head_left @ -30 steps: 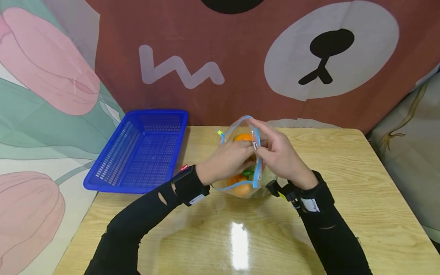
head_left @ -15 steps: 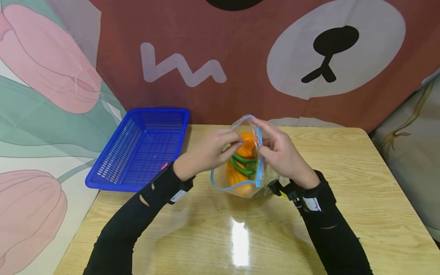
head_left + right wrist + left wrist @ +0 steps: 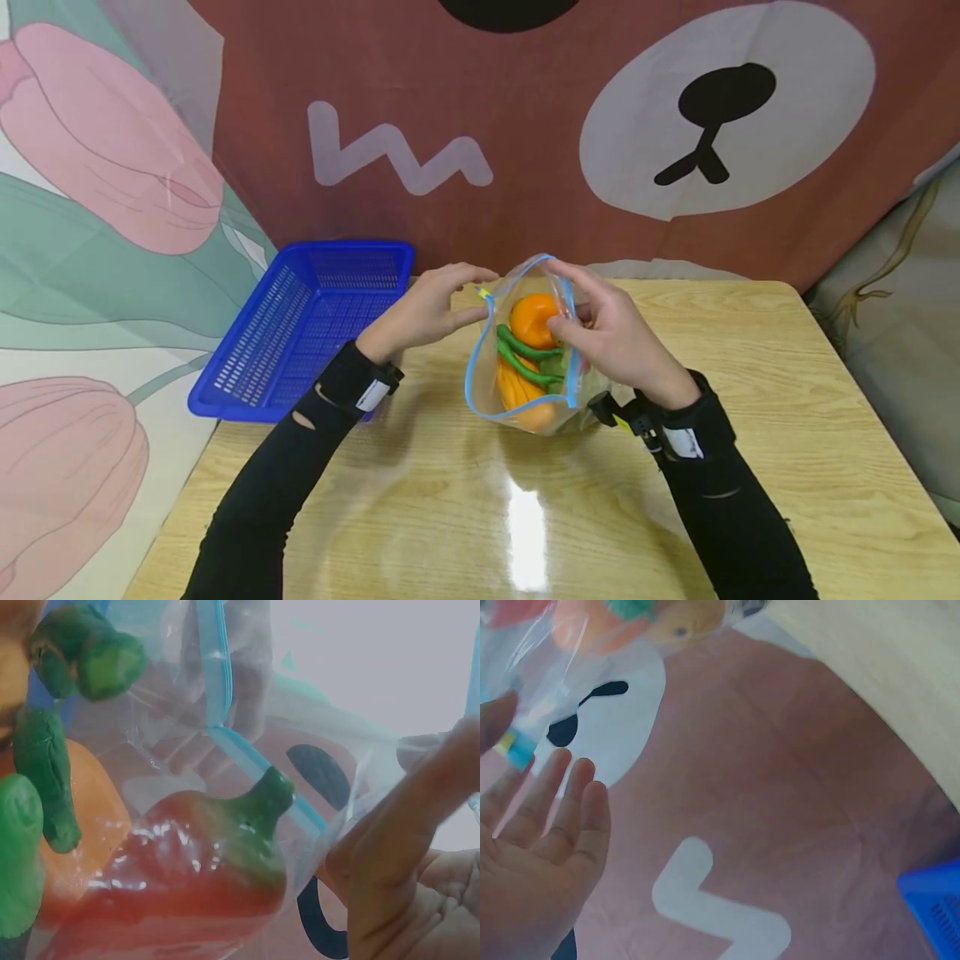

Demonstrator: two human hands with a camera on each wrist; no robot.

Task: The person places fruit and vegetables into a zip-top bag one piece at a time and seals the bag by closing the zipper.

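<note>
A clear zip bag (image 3: 471, 379) with a blue-edged mouth stands open on the table, full of produce. Inside show an orange round fruit or vegetable (image 3: 534, 319), green chili peppers (image 3: 525, 346), yellow-orange pieces (image 3: 513, 387) and, in the right wrist view, a red pepper (image 3: 187, 877) with a green stem. My right hand (image 3: 626, 342) pinches the right side of the bag's mouth between thumb and fingers. My left hand (image 3: 427, 310) holds its fingers extended at the mouth's left corner, thumb and index finger around the yellow slider (image 3: 508, 742).
A blue perforated basket (image 3: 197, 404) stands at the left of the wooden table (image 3: 450, 517). Behind the table hangs a brown cartoon-print cloth (image 3: 525, 167); flower-print fabric (image 3: 97, 317) covers the left side.
My left hand has come out of the bag and moved left to its far-left corner, fingers spreading. The bag's contents now show. My right hand keeps its hold on the rim.
</note>
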